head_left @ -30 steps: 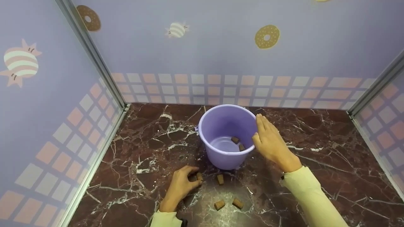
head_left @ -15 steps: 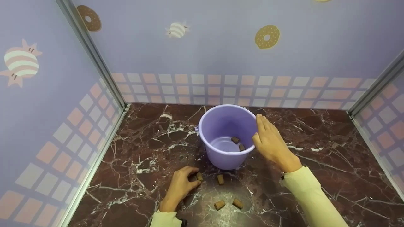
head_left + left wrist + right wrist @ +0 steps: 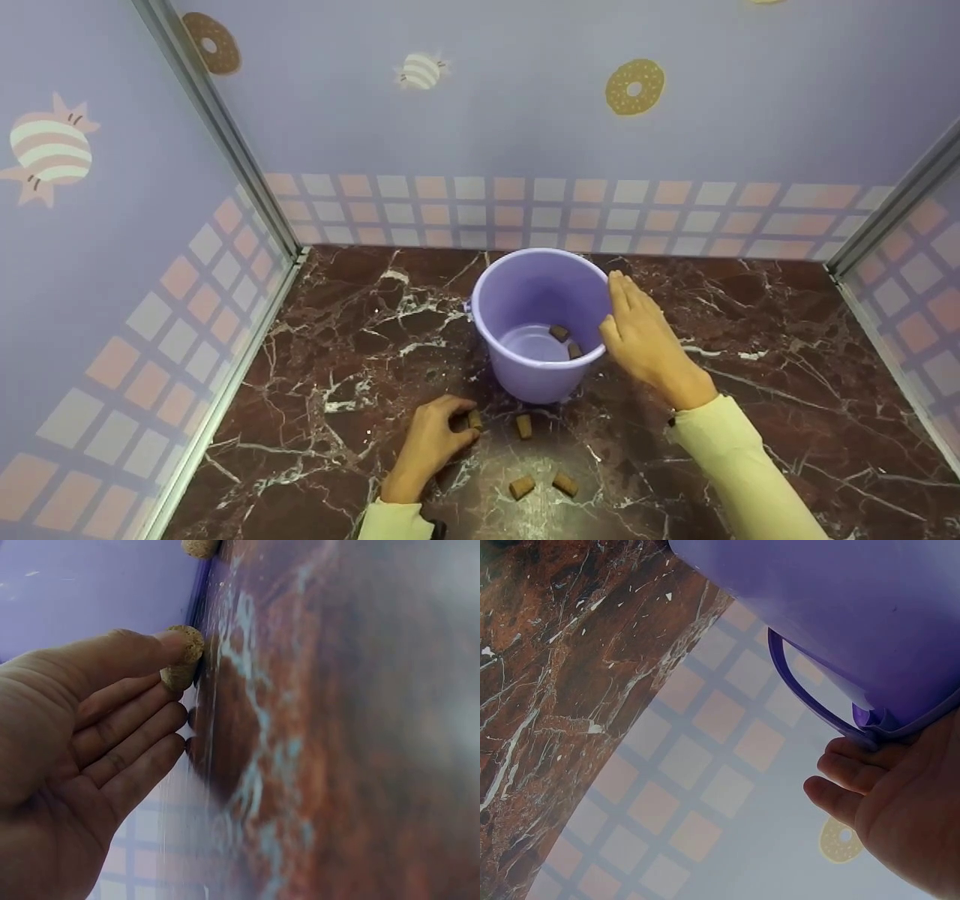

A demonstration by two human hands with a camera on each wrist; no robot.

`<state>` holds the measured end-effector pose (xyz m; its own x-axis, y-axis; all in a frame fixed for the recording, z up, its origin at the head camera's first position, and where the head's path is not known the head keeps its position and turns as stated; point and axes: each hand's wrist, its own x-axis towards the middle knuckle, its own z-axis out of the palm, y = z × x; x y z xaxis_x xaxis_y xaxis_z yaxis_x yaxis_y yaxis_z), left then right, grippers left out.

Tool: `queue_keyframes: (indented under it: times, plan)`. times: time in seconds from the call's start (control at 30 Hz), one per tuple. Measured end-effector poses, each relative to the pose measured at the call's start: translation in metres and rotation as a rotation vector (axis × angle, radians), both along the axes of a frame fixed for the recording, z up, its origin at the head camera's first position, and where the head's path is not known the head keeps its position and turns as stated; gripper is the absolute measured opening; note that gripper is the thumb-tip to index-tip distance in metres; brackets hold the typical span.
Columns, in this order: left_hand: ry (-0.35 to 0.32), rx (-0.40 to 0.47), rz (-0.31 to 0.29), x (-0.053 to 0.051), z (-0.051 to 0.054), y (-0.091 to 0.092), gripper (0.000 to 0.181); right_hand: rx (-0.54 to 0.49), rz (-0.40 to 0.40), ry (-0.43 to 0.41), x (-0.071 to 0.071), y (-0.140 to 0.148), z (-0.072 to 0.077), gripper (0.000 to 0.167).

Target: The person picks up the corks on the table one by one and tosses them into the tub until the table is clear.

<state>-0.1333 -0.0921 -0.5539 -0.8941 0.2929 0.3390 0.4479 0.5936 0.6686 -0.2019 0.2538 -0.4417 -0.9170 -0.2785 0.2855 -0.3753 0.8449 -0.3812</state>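
Note:
A purple bucket [image 3: 536, 375] stands upright on the marbled table, with two corks [image 3: 559, 333] lying inside on its bottom. In front of it and to the left, my left hand [image 3: 427, 446] pinches a cork [image 3: 182, 660] between thumb and forefinger, down at the tabletop. The other fingers of that hand extend past the cork in the left wrist view. My right hand [image 3: 643, 341] rests with straight fingers against the bucket's right rim, beside the handle [image 3: 806, 694]. Three more corks lie loose: one cork [image 3: 523, 427] close before the bucket, a pair [image 3: 565, 484] nearer me.
The dark red marbled tabletop [image 3: 337, 360] spreads on both sides of the bucket. A lilac back wall [image 3: 510, 135] with printed sweets and squares rises behind it. Side panels [image 3: 97, 300] with metal edge strips bound the table on the left and right.

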Motion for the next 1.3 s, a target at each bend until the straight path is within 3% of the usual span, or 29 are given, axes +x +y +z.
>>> queue_keyframes:
  times: [0.7,1.03,1.3]
  plan:
    - [0.057,-0.015,0.019,-0.0016,0.0008,0.0057,0.027,0.002,-0.005,0.004,-0.0008,-0.0004,0.0005,0.068]
    - [0.092,0.007,0.083,-0.0018,-0.0018,0.0041,0.025,-0.006,0.002,0.006,0.0004,-0.0007,0.0007,0.067]
    - [0.071,0.042,0.089,-0.0014,0.0069,0.0035,0.026,-0.007,-0.002,-0.019,0.0000,-0.0003,0.0013,0.067]
